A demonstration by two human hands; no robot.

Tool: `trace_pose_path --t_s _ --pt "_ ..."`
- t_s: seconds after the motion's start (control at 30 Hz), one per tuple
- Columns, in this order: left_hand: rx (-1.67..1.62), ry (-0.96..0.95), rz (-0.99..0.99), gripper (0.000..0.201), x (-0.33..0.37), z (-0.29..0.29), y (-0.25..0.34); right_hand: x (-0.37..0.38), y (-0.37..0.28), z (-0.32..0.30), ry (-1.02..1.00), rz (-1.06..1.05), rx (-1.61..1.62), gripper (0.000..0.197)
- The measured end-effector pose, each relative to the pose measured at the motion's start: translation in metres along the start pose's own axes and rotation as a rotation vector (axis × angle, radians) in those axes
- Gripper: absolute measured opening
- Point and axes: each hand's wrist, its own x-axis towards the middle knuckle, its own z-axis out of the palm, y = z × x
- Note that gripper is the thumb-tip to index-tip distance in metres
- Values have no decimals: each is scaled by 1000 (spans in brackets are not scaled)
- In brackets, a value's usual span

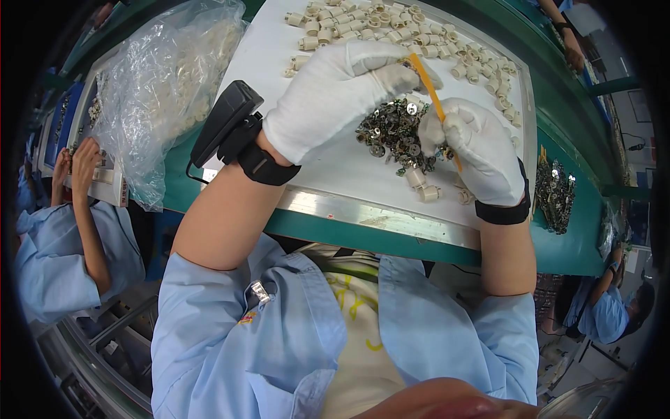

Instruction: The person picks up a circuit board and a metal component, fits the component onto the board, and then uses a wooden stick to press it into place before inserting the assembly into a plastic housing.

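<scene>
Both my hands wear white gloves and meet over a white tray [335, 164]. A narrow orange-yellow strip [428, 85] slants between them. At its upper end my left hand [342, 87] is closed on the strip; small metallic bits show by those fingertips, partly hidden. My right hand [481, 143] pinches the strip lower down, and its tip sticks out below the fingers. Beneath the hands lies a pile of small metal parts [398, 133] with round shiny discs. A few cream plastic cylinders [417, 177] rest in front of that pile.
Many cream cylindrical pieces [377, 24] cover the tray's far side. A clear plastic bag [167, 84] of similar pieces stands left. More metal parts [555, 195] lie on the green table [586, 241] at right. Another person's hands [82, 164] work at far left.
</scene>
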Motion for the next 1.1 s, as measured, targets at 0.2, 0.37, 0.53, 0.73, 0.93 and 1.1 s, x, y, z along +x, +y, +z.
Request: trace_pose_path --t_s 0.2,0.37,0.53,0.73,0.93,1.1 --pt "-75 -75 -5 22 -1 -1 3 -2 0 -1 -113 84 159 38" --pt "-97 -53 -66 20 -4 2 5 -2 2 0 -111 -12 164 37" --pt "185 -78 -23 25 3 3 -2 5 5 -5 -14 -135 1 32" --pt "621 -254 -102 32 -2 8 -1 9 1 -4 211 -25 -170 23" --pt "435 -209 -229 28 -1 10 1 5 -3 11 261 -22 -82 19" --pt "407 -155 -241 23 1 5 -3 3 -3 7 281 -47 -290 16"
